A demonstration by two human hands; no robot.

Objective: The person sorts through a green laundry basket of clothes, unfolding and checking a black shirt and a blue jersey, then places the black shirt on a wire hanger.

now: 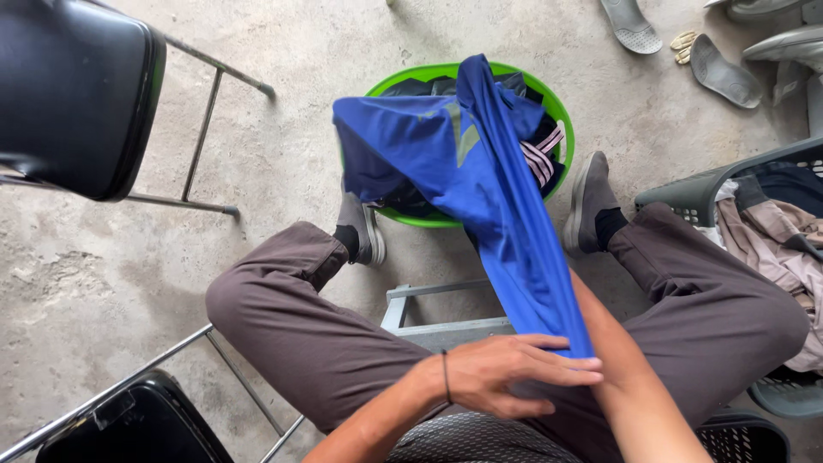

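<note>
Concrete floor point(103, 283) under me, rough and grey, and I'm sitting low with my knees wide so there's room to work between them. Biggest thing in play is the blue shirt point(480, 189): it runs in one long stretch from my lap down into the green basin point(557, 111) at my feet, so the far end stays piled on the dark clothes there instead of dragging on the floor. My right arm is inside the sleeve end, so that hand is hidden and I cannot tell what its grip is doing. My left hand point(514, 373) lies flat across the cloth at my lap, fingers spread and pressing, not closed round anything, just pinning the hem against my right forearm.

Around me: a black chair point(77, 94) at upper left and another black chair seat point(137, 424) by my left knee, both crowding that side. A grey laundry basket point(711, 193) with beige clothes sits tight against my right leg. My shoes hug the basin on both sides. Loose sandals point(720, 73) lie beyond, well apart. A small grey stool frame point(437, 321) shows beneath me.
</note>
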